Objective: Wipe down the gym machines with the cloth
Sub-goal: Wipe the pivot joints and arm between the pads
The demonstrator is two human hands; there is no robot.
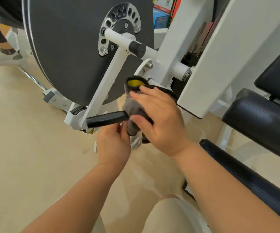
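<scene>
Bright, even indoor light, soft glare streaks on the glossy beige floor [35,148], sheen on the black padded vinyl roller [260,118], wide-angle bending at edges, slight motion blur overall

cloth [134,106] at handle [107,119] right end | disc [68,47] behind | pads [260,118] far right

My right hand [159,118], at frame centre, grips the grey cloth [133,105] against the free end of the black handle grip [107,118]. A yellow inner face shows at the cloth's top fold. My left hand [114,143], just below the grip, pinches the cloth's lower edge. The grip joins a white lever arm [105,84] that runs up across the dark grey disc [68,47] in the upper left. Black pads [260,118] occupy the right edge.
</scene>
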